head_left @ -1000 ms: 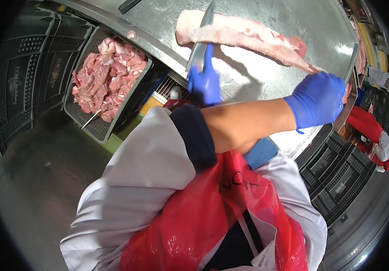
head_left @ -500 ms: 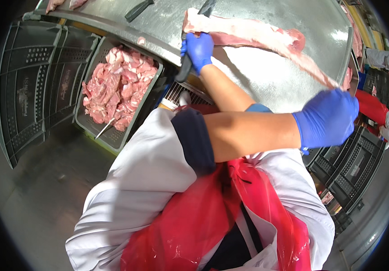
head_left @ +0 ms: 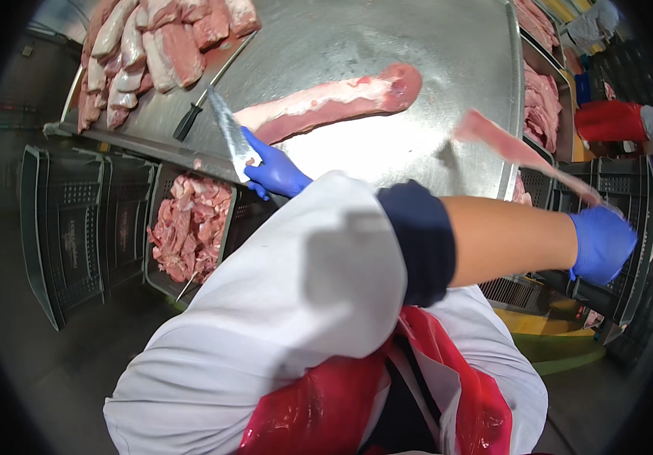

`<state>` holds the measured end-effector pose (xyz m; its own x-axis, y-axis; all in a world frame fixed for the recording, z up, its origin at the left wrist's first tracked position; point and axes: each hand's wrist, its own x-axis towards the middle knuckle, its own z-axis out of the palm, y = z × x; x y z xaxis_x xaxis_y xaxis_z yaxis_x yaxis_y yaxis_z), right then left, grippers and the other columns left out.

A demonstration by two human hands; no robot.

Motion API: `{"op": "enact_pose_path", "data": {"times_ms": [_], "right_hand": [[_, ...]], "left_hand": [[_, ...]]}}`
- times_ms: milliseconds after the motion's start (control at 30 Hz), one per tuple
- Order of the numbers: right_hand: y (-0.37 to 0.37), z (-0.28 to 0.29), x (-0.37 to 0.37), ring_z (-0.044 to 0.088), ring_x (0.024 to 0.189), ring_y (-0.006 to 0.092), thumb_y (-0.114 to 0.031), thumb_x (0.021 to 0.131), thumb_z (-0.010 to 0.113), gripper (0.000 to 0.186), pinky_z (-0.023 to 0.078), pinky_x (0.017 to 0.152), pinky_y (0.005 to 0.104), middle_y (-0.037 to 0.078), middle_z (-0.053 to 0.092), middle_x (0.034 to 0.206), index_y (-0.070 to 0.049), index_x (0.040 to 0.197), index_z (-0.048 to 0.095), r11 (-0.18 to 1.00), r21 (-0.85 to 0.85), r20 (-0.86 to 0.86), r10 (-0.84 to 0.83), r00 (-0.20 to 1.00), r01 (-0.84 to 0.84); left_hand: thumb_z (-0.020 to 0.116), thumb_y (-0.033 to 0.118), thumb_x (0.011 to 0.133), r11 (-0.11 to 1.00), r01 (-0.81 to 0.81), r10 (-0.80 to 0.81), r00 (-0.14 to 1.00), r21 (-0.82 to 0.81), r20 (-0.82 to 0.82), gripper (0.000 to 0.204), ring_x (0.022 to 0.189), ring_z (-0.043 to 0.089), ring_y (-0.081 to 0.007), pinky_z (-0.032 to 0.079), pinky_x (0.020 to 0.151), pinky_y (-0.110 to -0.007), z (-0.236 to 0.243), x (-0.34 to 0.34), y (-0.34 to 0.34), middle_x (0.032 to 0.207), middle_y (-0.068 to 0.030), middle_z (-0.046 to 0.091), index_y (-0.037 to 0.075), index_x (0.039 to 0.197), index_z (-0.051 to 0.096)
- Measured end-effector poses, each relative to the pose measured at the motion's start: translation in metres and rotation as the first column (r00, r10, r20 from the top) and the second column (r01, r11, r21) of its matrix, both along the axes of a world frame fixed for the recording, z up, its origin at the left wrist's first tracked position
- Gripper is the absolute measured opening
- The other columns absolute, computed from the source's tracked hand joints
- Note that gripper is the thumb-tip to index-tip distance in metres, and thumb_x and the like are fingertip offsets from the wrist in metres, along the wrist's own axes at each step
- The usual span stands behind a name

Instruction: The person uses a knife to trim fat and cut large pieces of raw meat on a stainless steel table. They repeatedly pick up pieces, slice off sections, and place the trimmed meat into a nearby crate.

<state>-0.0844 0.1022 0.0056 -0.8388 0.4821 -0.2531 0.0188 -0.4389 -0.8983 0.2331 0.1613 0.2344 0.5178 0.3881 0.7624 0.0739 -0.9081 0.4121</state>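
My left hand [head_left: 602,244] in a blue glove reaches across to the right, gripping the end of a long, pale-pink strip of meat [head_left: 508,146], raised over the table's right edge and crates. My right hand [head_left: 272,171], also gloved, is closed on a knife [head_left: 228,130] with a broad steel blade, near the front-left of the steel table [head_left: 455,68]. Just beyond it lies a long slab of meat [head_left: 326,106] with a white layer on top. A black-handled tool with a thin rod [head_left: 188,117] lies to the left of the knife.
Meat pieces [head_left: 155,53] are piled at back left. A crate of trimmings [head_left: 190,227] sits below the front edge, beside dark crates [head_left: 64,227]. Bins of meat [head_left: 540,106] and more crates [head_left: 622,296] line the right. A co-worker in red and white [head_left: 622,125] is beyond.
The strip has come away from the slab, swung right in my left hand, which moved right and down. My right hand with the knife moved left. The view shifted, showing more of the pile.
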Motion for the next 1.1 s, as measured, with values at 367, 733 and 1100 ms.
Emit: {"op": "enact_pose_path", "data": {"times_ms": [367,733,1100], "right_hand": [[0.185,-0.072,0.214,0.070,0.076,0.0406,-0.023,0.096,0.051,0.072,0.057,0.075,0.0470,0.025,0.070,0.088,-0.026,0.160,0.020,0.664,0.695,0.435,-0.693,0.575,0.274],[0.150,-0.077,0.192,0.070,0.067,0.0320,-0.020,0.094,0.050,0.076,0.057,0.065,0.0418,0.020,0.068,0.075,-0.026,0.161,0.015,0.710,0.598,0.485,-0.689,0.538,0.371],[0.042,-0.098,0.175,0.063,0.063,0.0208,-0.016,0.095,0.054,0.073,0.054,0.064,0.0368,0.012,0.066,0.076,-0.019,0.161,0.022,0.714,0.443,0.405,-0.699,0.589,0.542]], "left_hand": [[0.062,0.022,0.086,0.579,-0.814,0.607,0.471,-0.049,-0.640,0.019,0.095,0.063,-0.0367,0.049,0.081,-0.048,-0.260,-0.336,0.106,0.098,-0.0153,0.066,0.010,0.098,0.071],[0.053,0.022,0.098,0.547,-0.834,0.560,0.432,-0.076,-0.706,0.026,0.106,0.057,-0.0352,0.044,0.091,-0.048,-0.331,-0.382,0.105,0.115,-0.0153,0.059,0.015,0.121,0.063],[0.044,0.027,0.102,0.380,-0.923,0.493,0.256,-0.060,-0.831,0.032,0.112,0.057,-0.0398,0.045,0.093,-0.054,-0.327,-0.372,0.112,0.120,-0.0206,0.059,0.015,0.128,0.058]]}}
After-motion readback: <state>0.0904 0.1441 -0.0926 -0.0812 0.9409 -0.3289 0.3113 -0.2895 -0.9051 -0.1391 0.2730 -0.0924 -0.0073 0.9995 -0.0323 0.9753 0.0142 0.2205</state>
